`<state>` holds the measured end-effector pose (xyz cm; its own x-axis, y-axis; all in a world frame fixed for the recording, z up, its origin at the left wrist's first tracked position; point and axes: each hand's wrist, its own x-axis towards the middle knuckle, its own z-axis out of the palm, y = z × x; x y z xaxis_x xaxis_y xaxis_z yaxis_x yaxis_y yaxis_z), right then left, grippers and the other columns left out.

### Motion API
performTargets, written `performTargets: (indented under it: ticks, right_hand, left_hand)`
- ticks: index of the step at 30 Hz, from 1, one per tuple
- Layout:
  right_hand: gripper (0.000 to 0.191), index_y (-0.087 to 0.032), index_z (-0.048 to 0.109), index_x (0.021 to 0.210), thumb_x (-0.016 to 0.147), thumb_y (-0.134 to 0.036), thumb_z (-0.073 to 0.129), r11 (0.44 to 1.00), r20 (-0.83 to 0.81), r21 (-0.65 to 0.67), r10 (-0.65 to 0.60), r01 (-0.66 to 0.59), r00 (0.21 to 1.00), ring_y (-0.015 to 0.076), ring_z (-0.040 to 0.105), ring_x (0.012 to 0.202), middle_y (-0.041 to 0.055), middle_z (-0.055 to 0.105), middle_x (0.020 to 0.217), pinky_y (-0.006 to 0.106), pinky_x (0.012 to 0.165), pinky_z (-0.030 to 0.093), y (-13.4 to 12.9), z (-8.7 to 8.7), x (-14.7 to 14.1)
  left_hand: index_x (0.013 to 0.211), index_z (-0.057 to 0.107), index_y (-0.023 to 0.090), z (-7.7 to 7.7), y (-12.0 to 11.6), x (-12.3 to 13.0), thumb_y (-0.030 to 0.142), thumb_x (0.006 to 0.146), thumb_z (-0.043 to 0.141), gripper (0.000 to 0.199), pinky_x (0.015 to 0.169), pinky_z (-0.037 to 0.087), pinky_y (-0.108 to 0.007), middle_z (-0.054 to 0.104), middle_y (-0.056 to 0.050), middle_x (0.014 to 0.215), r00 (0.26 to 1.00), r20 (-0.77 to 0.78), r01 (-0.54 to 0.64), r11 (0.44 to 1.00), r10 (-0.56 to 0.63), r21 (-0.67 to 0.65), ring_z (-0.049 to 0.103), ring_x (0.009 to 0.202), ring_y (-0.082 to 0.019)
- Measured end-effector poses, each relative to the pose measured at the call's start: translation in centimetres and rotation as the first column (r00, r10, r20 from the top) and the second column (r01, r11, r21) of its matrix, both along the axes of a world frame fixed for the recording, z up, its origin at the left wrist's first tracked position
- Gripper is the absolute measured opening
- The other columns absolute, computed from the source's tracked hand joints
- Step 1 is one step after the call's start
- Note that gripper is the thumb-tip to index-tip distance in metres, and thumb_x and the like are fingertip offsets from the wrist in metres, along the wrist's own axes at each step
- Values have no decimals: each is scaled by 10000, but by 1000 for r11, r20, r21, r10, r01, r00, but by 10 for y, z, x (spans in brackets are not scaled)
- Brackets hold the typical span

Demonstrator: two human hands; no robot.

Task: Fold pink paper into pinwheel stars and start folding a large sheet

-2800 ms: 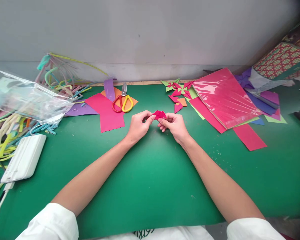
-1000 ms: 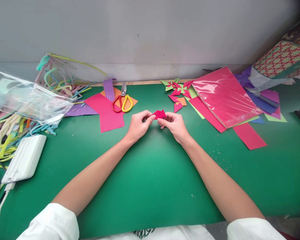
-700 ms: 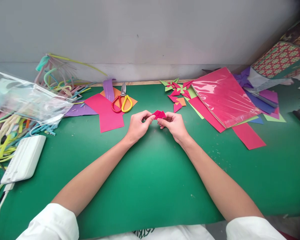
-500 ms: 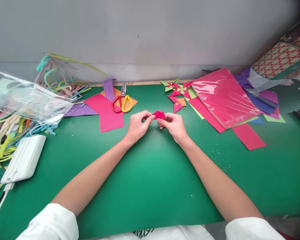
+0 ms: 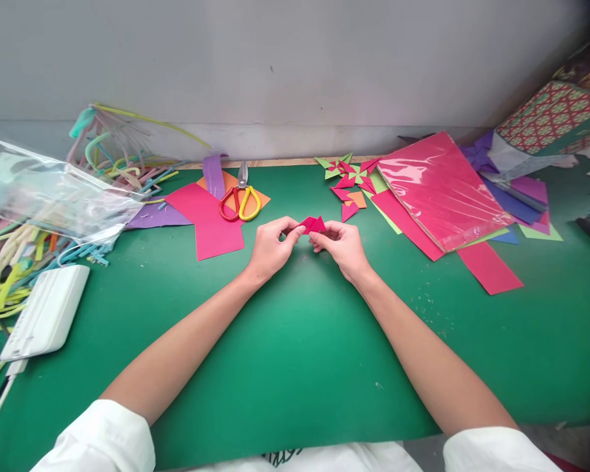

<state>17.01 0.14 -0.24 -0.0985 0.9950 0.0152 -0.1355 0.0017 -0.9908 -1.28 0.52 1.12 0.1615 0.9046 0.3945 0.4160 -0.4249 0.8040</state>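
A small folded piece of red paper [image 5: 313, 225] is held between my two hands, above the middle of the green table. My left hand [image 5: 275, 246] pinches its left end between thumb and fingers. At the right end, the thumb and fingertips of my right hand [image 5: 341, 246] close on the same piece. Its upper edge shows two pointed peaks; the lower part is partly hidden by my fingers. Just beyond my right hand lie folded red and green paper stars [image 5: 356, 176] and a loose red folded piece [image 5: 349, 211].
Scissors [image 5: 240, 200] with red and yellow handles lie on red paper [image 5: 219, 233] at the left. A clear-wrapped pack of red paper [image 5: 442, 190] lies at the right. Pipe cleaners [image 5: 10, 285], a plastic bag [image 5: 54, 190] and a white power bank [image 5: 49, 311] crowd the left edge.
The right end of the folded red paper now stands up in a sharper point. Both hands stay almost in the same place and keep their pinch.
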Motion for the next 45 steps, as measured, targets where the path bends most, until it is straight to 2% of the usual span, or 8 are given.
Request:
performTargets:
  ticks: [13,16,18,20,24,30,40,45]
  right_hand:
    - [389,-199,736,732,671,-537,919,999,22,-24,-31,32,999,169,624,623,30,719,695,315,602,546,-1,2,-1]
    - [380,-214,751,875,693,-508,909,999,49,30,-14,13,999,200,681,767,35,751,842,325,693,583,0,3,1]
    - [463,-239,736,1015,664,-466,935,997,56,71,11,-15,998,227,706,927,41,761,1014,330,776,598,0,3,2]
    - [511,-254,721,1067,652,-448,947,995,66,91,46,-52,997,233,703,987,37,752,1079,333,827,593,0,4,2]
    - [345,-230,738,893,727,-485,901,995,100,84,43,-51,994,187,660,795,5,720,843,319,780,550,-2,3,3]
    - [369,-213,720,728,723,-538,895,998,111,68,-15,8,994,174,600,680,-5,661,692,313,673,495,-2,1,3]
    - [338,-208,759,776,714,-509,900,993,-4,17,-120,120,993,153,577,666,7,690,744,297,637,511,-1,1,1]
    - [352,-205,741,795,700,-505,900,982,-72,-41,-189,186,979,150,592,661,13,708,765,292,628,523,3,0,6]
  left_hand:
    - [799,700,182,2,-1,0,350,974,648,248,685,444,-277,692,5,715,1000,11,-1,1000,1,-20,580,668,-139]
    - [822,708,184,2,0,0,388,977,636,266,692,455,-286,700,-2,726,999,22,26,999,-25,-42,598,680,-149]
    - [835,711,185,1,0,0,416,979,630,284,705,459,-291,704,-6,733,999,5,42,998,-42,-38,611,693,-156]
    - [848,716,187,0,0,-1,425,984,622,290,724,460,-295,719,-14,761,997,-41,68,997,-69,-24,627,717,-162]
    - [849,723,188,-1,1,0,410,995,604,291,731,457,-296,744,-26,798,987,-108,121,992,-122,-22,643,729,-169]
    - [881,739,186,-2,2,0,399,986,628,262,719,448,-287,744,-23,800,990,-98,102,995,-103,-14,634,728,-163]
    - [805,691,188,-3,4,-1,458,976,635,324,637,416,-277,648,9,668,999,9,34,993,-33,-111,556,632,-140]
    - [774,637,199,-12,12,-7,527,950,654,373,590,423,-262,584,17,630,968,210,-98,977,138,-188,532,592,-130]
